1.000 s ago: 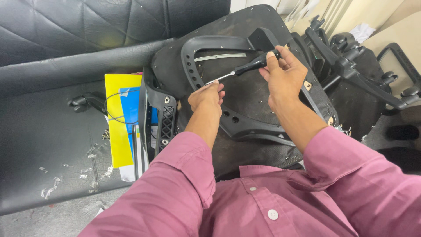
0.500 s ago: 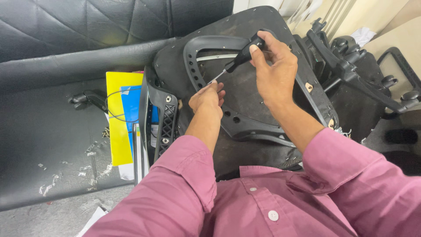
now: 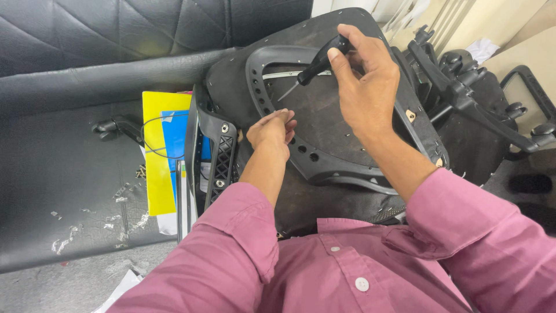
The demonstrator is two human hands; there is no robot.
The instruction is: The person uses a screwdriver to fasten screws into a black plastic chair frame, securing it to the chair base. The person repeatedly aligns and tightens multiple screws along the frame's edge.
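Black quilted sofa cushions (image 3: 87,35) fill the background of the head view, with paper scraps on the seat and a yellow and blue folder (image 3: 159,156) wedged beside the work. An upturned chair seat (image 3: 324,116) lies across the person's lap, underside up, so its black plastic frame (image 3: 347,171) and screw holes face the camera. The right hand (image 3: 365,87) is closed around a black-handled screwdriver (image 3: 315,64), tip angled down toward the frame, apart from it. The left hand (image 3: 272,130) rests on the frame's edge, fingers curled together, probably steadying it. 1 caster base (image 3: 480,98) lies to the right.
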